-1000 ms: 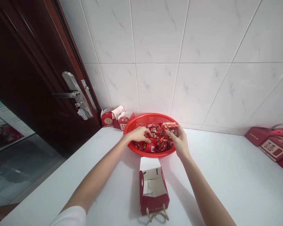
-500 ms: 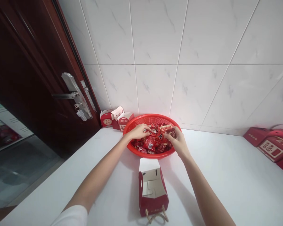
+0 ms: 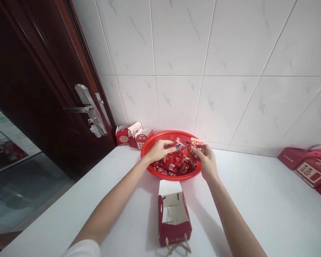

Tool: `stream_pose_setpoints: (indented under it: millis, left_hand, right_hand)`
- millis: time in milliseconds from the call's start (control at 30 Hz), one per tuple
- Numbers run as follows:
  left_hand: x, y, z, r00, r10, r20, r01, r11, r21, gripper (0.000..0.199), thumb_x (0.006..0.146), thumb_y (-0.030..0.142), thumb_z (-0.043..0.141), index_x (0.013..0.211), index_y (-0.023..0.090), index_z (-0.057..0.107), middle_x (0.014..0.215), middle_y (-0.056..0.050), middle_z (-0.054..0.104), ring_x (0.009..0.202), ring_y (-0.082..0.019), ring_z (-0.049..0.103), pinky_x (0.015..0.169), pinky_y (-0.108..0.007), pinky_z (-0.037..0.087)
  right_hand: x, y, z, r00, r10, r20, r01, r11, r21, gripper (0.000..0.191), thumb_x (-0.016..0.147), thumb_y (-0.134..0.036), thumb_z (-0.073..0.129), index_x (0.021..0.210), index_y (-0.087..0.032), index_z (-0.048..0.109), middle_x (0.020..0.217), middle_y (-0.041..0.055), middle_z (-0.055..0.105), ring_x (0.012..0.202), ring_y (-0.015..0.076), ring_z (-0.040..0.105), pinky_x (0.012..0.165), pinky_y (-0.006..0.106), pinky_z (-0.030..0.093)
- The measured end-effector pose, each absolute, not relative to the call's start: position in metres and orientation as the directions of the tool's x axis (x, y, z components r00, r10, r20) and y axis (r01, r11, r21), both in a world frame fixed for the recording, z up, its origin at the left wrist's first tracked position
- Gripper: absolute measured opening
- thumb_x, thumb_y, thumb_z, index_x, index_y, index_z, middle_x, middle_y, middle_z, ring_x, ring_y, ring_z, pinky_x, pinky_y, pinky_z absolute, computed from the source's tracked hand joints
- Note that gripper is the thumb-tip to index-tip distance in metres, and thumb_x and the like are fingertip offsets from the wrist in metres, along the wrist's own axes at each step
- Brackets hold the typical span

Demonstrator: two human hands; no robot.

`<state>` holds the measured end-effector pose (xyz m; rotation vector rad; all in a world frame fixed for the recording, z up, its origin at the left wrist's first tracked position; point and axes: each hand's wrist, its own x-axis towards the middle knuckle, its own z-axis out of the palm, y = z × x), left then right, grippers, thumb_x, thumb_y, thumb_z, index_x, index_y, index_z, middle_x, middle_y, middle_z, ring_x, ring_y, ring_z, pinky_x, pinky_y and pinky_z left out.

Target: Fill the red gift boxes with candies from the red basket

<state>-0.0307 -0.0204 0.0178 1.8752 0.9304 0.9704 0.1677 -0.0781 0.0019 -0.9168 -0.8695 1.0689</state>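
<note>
A red perforated plastic basket stands against the wall, heaped with red wrapped candies. Over its left part, my left hand pinches a red candy packet marked with a large dark character, raised slightly above the heap. At the right rim my right hand is closed on red candy packets, one with a patterned gold-and-red top edge. I cannot make out how many it holds. In front of the basket, an open dark-red gift box with a rope handle shows a bare white inside.
Several red gift boxes stand left of the basket by the wall. More closed red boxes sit at the table's right end. A dark brown door with a metal handle is at the left of the white table.
My left hand has lifted a candy packet out of the heap. My right hand has shifted slightly to the right with its packets. The gift box has stayed in place.
</note>
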Motion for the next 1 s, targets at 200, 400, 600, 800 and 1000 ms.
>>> stream_pose_setpoints:
  millis: [200,400,600,800,1000]
  left_hand:
    - [-0.033,-0.034,0.023,0.277,0.906,0.321,0.19,-0.379,0.905,0.033,0.079,0.041,0.071,0.1,0.016,0.076,0.107,-0.008,0.077,0.104,-0.028,0.069,0.094,-0.041,0.053]
    - [-0.017,-0.053,0.025,0.309,0.885,0.349,0.207,-0.421,0.883,0.035,0.08,0.046,0.072,0.098,0.016,0.077,0.104,-0.01,0.076,0.101,-0.028,0.069,0.09,-0.039,0.055]
    - [-0.01,-0.065,0.03,0.305,0.861,0.407,0.228,-0.481,0.847,0.033,0.084,0.048,0.068,0.082,0.016,0.073,0.085,-0.006,0.071,0.083,-0.021,0.066,0.077,-0.031,0.053]
    - [-0.01,-0.072,0.036,0.275,0.808,0.521,0.298,-0.587,0.752,0.047,0.088,0.052,0.06,0.056,0.019,0.048,0.062,0.002,0.045,0.062,-0.014,0.044,0.06,-0.027,0.039]
    - [-0.014,-0.071,0.036,0.199,0.83,0.52,0.272,-0.557,0.785,0.05,0.085,0.055,0.061,0.055,0.02,0.045,0.061,0.002,0.044,0.061,-0.014,0.044,0.059,-0.027,0.038]
  right_hand:
    - [0.161,-0.082,0.007,0.125,0.991,0.05,-0.486,0.105,-0.867,0.035,0.055,-0.038,0.088,0.073,-0.021,0.063,0.069,-0.0036,0.056,0.068,0.0162,0.055,0.061,0.034,0.058]
    - [0.146,-0.092,0.01,0.054,0.997,0.057,-0.52,0.077,-0.851,0.039,0.059,-0.037,0.088,0.089,-0.022,0.068,0.084,0.0003,0.068,0.079,0.0201,0.063,0.066,0.034,0.058]
    - [0.148,-0.098,0.014,0.1,0.985,0.139,-0.449,0.169,-0.878,0.038,0.067,-0.038,0.084,0.097,-0.023,0.067,0.096,0.0036,0.074,0.088,0.0253,0.069,0.069,0.034,0.057]
    - [0.148,-0.103,0.019,0.089,0.977,0.196,-0.407,0.215,-0.888,0.034,0.068,-0.038,0.084,0.095,-0.022,0.068,0.089,0.0022,0.073,0.085,0.0227,0.068,0.076,0.035,0.057]
    - [0.147,-0.103,0.018,0.108,0.986,0.129,-0.448,0.164,-0.879,0.035,0.062,-0.04,0.086,0.088,-0.022,0.069,0.082,0.0005,0.069,0.078,0.0202,0.065,0.067,0.034,0.06]
